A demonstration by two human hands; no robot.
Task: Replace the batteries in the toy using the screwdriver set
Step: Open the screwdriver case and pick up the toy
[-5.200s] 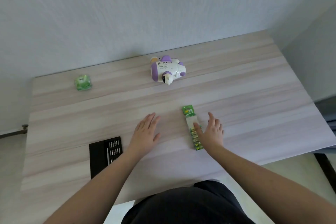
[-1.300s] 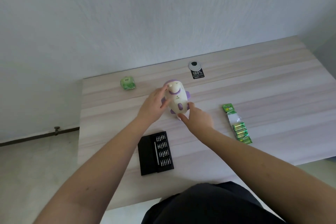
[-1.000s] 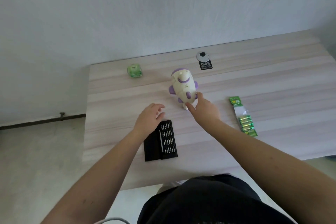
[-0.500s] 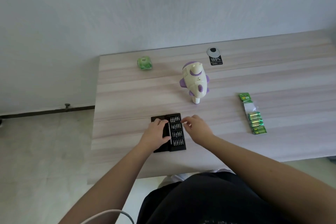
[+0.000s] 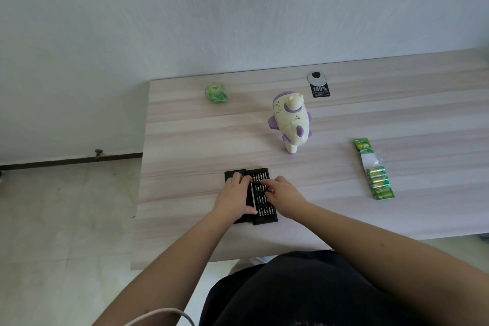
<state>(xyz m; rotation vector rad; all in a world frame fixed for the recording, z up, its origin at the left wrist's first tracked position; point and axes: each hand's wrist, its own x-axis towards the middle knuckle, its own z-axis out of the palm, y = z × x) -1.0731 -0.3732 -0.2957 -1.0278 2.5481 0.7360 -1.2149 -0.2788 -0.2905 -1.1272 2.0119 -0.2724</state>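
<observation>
The black screwdriver set [image 5: 265, 209] lies open near the table's front edge, with rows of bits and a silver driver shaft showing. My left hand [image 5: 236, 197] rests flat on its left half, the thumb beside the shaft. The bent fingertips of my right hand [image 5: 284, 194] touch the upper bit rows; whether they pinch a bit is hidden. The white and purple toy [image 5: 290, 120] stands apart behind the set. A green strip pack of batteries [image 5: 377, 180] lies to the right.
The wooden table [image 5: 185, 140] ends at a left edge over the tiled floor. A small green object [image 5: 215, 92] sits at the back left. At the back stand a round cable grommet [image 5: 316, 78] and a black label [image 5: 320, 90]. A white cable [image 5: 158, 315] hangs near my body.
Both hands have left the toy, which now stands alone, and come down onto the screwdriver set. In the last half second my right fingers moved from its top edge onto the bits.
</observation>
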